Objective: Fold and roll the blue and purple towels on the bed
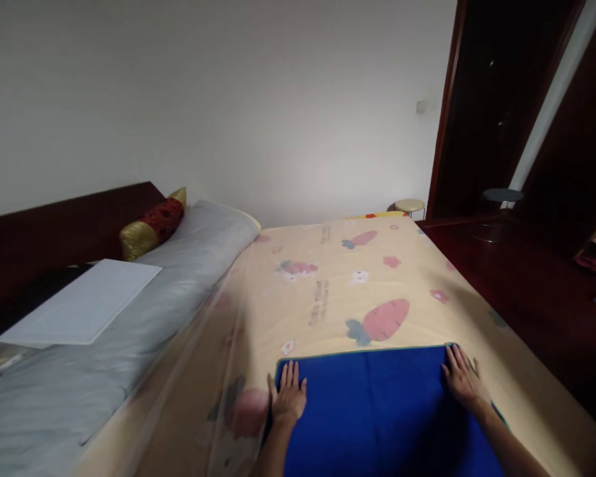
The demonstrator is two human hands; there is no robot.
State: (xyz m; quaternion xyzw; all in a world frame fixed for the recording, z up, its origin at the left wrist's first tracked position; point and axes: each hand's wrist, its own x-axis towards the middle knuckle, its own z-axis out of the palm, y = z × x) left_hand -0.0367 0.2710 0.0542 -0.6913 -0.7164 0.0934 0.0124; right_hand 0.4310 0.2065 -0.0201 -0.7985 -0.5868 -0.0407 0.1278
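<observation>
A blue cloth [372, 404] with a thin green edge lies spread flat on the bed, its near part running out of the bottom of the view. My left hand [288, 394] rests flat near its far left corner, fingers stretched out. At the far right corner my right hand [463, 379] lies palm down, fingers extended over the edge. Neither hand grips anything. A faint crease runs down the middle of the cloth. Beneath it is a cream bed sheet [328, 311] printed with carrots, flowers and lettering.
On the left lie a grey folded quilt [179, 291], a white board [89, 301] and a red and gold cushion [153, 225] by the dark headboard [69, 212]. Past the bed stand a pale stool [410, 206] and a dark stool [503, 196] near a doorway.
</observation>
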